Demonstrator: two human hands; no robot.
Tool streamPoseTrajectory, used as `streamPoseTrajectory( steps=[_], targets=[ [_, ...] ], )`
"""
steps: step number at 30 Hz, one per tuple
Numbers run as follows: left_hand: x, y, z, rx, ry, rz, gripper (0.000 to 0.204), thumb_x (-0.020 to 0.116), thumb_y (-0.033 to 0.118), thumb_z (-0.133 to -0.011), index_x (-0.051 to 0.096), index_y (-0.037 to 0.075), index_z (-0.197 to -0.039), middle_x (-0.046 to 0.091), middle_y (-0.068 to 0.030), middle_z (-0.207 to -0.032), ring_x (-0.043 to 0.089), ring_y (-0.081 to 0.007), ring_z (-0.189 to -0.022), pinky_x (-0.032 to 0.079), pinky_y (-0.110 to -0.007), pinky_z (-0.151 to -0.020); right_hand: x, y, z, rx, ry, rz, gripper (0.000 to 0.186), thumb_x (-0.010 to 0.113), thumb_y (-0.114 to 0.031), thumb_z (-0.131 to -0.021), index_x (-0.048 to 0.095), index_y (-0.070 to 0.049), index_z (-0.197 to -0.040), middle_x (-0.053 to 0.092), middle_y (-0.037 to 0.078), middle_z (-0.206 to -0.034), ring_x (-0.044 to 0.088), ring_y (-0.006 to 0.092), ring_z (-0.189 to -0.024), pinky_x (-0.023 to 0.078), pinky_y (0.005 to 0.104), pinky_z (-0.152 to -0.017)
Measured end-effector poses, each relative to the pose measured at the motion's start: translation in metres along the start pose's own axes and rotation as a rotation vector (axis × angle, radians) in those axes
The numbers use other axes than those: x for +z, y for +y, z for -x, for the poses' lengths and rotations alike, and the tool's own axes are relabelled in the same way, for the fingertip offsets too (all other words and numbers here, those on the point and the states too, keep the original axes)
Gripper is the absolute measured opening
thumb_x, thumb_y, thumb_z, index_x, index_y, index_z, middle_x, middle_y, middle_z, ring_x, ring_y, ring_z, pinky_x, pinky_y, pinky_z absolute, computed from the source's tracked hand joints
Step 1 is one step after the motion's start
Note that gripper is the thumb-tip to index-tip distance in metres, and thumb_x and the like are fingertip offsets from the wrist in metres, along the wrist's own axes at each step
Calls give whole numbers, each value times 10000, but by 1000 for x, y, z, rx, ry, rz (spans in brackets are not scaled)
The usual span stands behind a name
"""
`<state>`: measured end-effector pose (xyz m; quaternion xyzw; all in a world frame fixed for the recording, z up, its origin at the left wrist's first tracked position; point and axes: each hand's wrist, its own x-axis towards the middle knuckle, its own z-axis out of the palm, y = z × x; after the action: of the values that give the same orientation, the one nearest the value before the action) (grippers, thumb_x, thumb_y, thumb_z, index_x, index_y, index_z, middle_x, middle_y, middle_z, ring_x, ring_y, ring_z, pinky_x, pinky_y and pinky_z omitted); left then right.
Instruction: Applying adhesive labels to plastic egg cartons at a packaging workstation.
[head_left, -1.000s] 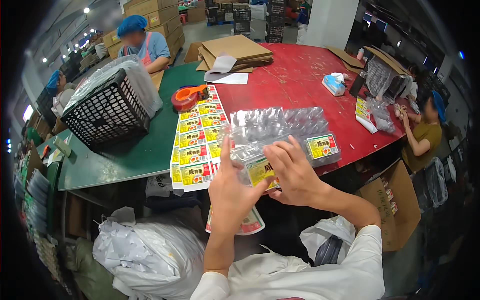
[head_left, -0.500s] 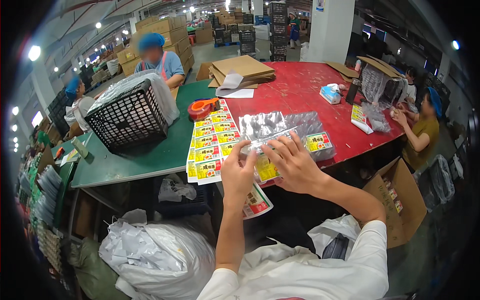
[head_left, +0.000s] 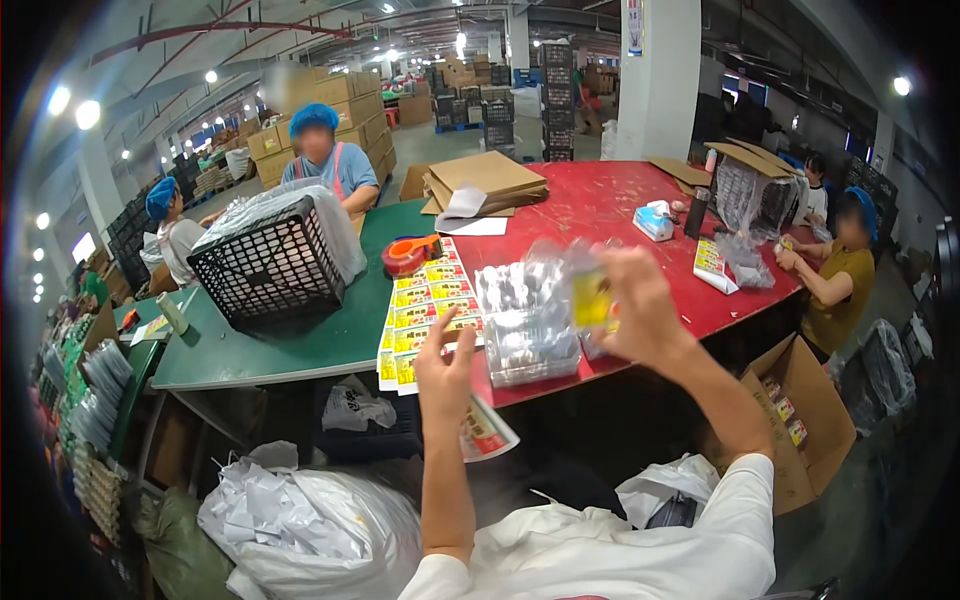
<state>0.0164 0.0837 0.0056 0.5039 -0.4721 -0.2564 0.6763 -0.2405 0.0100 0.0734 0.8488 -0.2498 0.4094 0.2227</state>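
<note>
The right hand (head_left: 640, 312) is holding a labelled clear plastic egg carton (head_left: 592, 300) above the red counter (head_left: 585, 200), at two o'clock from the stack of unlabelled clear cartons (head_left: 530, 345). Its fingers are gripping the carton's right side, though motion is blurring the exact contact, and whether anything is sitting inside I cannot tell. The left hand (head_left: 445, 375) is holding nothing visible: its fingers are standing apart and slightly curled, at eight o'clock from the stack, near the yellow label sheets (head_left: 408, 318). An orange tape dispenser (head_left: 412, 254) is lying at ten o'clock from the stack.

Judging by its glossy thin walls, the carton is likely behaving as something light, springy and rather slippery, denting easily under a hard squeeze. A gentle hold along its firmer side edges is looking safest, keeping fingers off the domed cells.
</note>
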Motion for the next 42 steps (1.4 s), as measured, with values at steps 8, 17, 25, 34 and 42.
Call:
streamPoseTrajectory(
  steps=[8,17,25,34,42],
  targets=[
    [1,-34,5,-166,-124,224,277,564,197,-957,651,-33,-1085,629,-39,-754,493,-32,-637,319,-171,-546,8,108,23,167,-153,-59,929,792,-78,-548,406,-93,-1393,522,171,-1207,512,368,-1111,425,452,-999],
    [26,-67,29,-168,36,201,488,475,379,-969,642,-64,-848,595,-82,-666,517,-88,-586,305,-214,-529,64,80,74,401,-640,-295,604,805,-155,-677,590,-47,-1232,475,228,-1376,423,429,-1310,360,499,-1087],
    [50,-95,33,-130,305,405,499,406,453,-975,523,-17,-857,498,-112,-737,416,-150,-617,316,-273,-565,117,-80,121,761,-492,-1396,361,807,10,-680,679,-20,-1017,701,108,-984,673,244,-850,530,324,-722],
    [-20,-59,25,73,-124,-171,542,754,197,-616,583,-33,-1076,603,-159,-948,543,-220,-755,464,-317,-688,108,-87,139,1242,-176,-1566,90,600,79,-856,549,14,-892,588,84,-747,572,174,-723,490,328,-658],
    [26,-31,-11,-96,-805,-360,598,853,195,-669,616,-26,-1170,659,-185,-1164,632,-358,-1075,511,-408,-888,100,-26,83,674,-460,-1231,182,693,27,-740,636,26,-913,620,136,-727,587,303,-601,439,371,-524]
  ],
)
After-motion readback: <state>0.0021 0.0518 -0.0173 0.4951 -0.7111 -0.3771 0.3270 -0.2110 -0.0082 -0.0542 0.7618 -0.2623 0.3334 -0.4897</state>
